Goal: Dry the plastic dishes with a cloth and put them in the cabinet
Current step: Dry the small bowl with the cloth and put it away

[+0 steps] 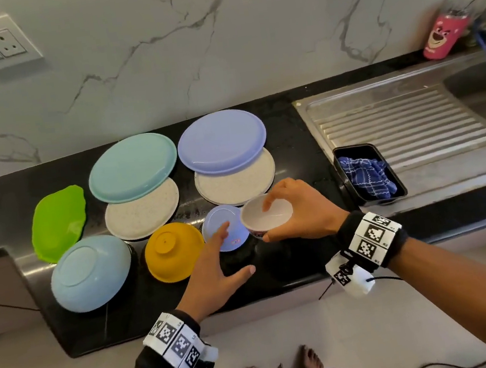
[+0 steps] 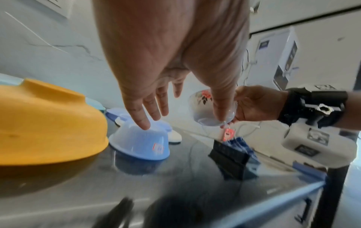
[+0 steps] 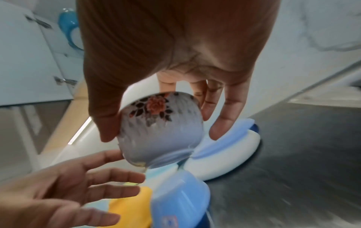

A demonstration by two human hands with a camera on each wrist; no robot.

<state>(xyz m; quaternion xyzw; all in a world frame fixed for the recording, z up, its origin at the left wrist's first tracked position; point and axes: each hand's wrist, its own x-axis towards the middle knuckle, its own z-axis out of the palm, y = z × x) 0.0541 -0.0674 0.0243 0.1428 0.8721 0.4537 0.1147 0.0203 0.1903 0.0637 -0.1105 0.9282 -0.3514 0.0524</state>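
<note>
Surface: black kitchen surface (image 1: 294, 257) carrying upturned plastic dishes.
Right hand (image 1: 304, 209): pinches small floral bowl (image 1: 266, 215) by its rim, held above the surface.
Left hand (image 1: 215, 267): fingers spread, just over upturned lavender bowl (image 1: 224, 228).
Cloth: blue checked cloth (image 1: 366, 177) in black tray (image 1: 347, 182), near the sink drainboard (image 1: 407, 128).

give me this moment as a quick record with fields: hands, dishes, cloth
right hand: right hand holds the small floral bowl off the counter, grip at its rim
left hand: left hand open, fingers spread above the upturned small blue bowl
nearby dishes: yellow bowl upside down on the black counter
cloth: blue checked cloth in the black tray, untouched
</note>
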